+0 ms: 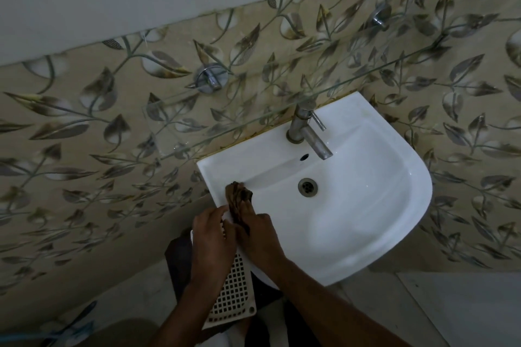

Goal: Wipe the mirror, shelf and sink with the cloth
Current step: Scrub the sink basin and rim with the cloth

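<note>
The sink (366, 205) is glossy white, and a brown cloth (239, 196) lies on its nine o'clock rim. Beige wall tiles (84, 149) carry grey-brown leaves; at six o'clock, a white grid-patterned grate (234, 290).

Shelf (253, 110) above sink (394, 205); cloth (239, 194) on sink's rim.

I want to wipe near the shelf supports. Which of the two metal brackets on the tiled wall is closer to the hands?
The left bracket, above the sink's left corner. The other bracket sits far up right, beyond the tap.
</note>
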Available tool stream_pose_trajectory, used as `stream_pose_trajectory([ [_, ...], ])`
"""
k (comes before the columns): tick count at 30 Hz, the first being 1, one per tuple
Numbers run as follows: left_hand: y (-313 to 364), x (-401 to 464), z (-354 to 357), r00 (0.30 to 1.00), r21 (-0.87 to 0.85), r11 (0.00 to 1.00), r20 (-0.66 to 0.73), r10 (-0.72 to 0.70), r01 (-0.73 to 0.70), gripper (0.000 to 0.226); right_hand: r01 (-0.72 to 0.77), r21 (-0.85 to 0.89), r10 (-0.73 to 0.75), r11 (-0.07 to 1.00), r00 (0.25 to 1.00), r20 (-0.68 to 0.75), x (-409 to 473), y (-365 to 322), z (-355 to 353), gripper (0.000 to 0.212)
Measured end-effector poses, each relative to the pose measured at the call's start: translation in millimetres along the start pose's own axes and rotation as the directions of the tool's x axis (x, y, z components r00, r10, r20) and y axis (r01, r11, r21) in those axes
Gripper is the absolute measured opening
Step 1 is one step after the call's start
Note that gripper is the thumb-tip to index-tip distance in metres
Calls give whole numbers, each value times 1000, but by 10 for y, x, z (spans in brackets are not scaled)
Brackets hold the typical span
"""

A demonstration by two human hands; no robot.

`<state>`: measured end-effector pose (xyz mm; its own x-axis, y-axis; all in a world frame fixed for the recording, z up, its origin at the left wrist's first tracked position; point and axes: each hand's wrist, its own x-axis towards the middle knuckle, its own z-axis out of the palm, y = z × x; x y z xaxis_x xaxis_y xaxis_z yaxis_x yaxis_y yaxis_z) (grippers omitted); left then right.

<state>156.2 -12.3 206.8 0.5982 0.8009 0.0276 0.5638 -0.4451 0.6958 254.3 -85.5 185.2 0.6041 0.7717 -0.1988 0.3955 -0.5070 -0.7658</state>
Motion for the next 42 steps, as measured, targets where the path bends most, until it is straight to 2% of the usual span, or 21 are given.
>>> stream_pose_trajectory([
  [2,0,12,-32,1000,-7,1000,-21,18,-18,28,41,-58,-41,997,999,-2,-120,13,9,54],
  [4,-13,11,-62,999,-17,1000,-38,14,-14,27,151,-205,-154,967,988,1,-366,33,9,50],
  [7,-39,3,-66,999,-33,999,-41,-10,9,29,230,-284,-244,931,970,-12,-510,32,41,56],
  [11,-22,72,-60,1000,-28,1000,-17,4,-4,31,231,-376,-249,897,968,-1,52,-89,106,52],
  [15,-24,231,-79,999,-27,999,18,-29,30,43,260,-578,-253,774,963,94,737,-223,126,57],
  [17,-66,323,-108,1000,-9,1000,2,-7,7,48,254,-639,-276,726,959,68,981,-234,81,56],
  [20,-165,376,-160,997,22,997,-7,72,-72,43,174,-612,-224,772,975,-5,1039,-145,-36,56],
  [24,-208,292,-240,997,1,1000,-77,20,-20,35,-26,-464,-42,885,990,-137,922,-88,38,58],
  [29,-171,207,-218,997,-57,997,-59,-51,48,32,221,-418,-218,881,974,56,762,-274,230,58],
  [31,-168,225,-185,999,-68,997,-19,-46,45,42,221,-416,-224,882,974,42,767,-120,168,59],
  [33,-158,233,-150,999,-43,999,-6,-32,32,52,140,-388,-159,911,987,-17,754,-19,123,56],
  [35,-114,242,-143,999,-34,998,3,-43,43,48,83,-296,-91,952,996,-16,643,-95,140,56],
  [38,-55,252,-128,998,-59,997,-7,-56,55,44,133,-198,-123,971,990,62,393,-161,247,53],
  [42,-31,230,-94,1000,-56,998,-14,-22,21,37,231,-218,-224,948,973,53,-20,133,206,55],
])
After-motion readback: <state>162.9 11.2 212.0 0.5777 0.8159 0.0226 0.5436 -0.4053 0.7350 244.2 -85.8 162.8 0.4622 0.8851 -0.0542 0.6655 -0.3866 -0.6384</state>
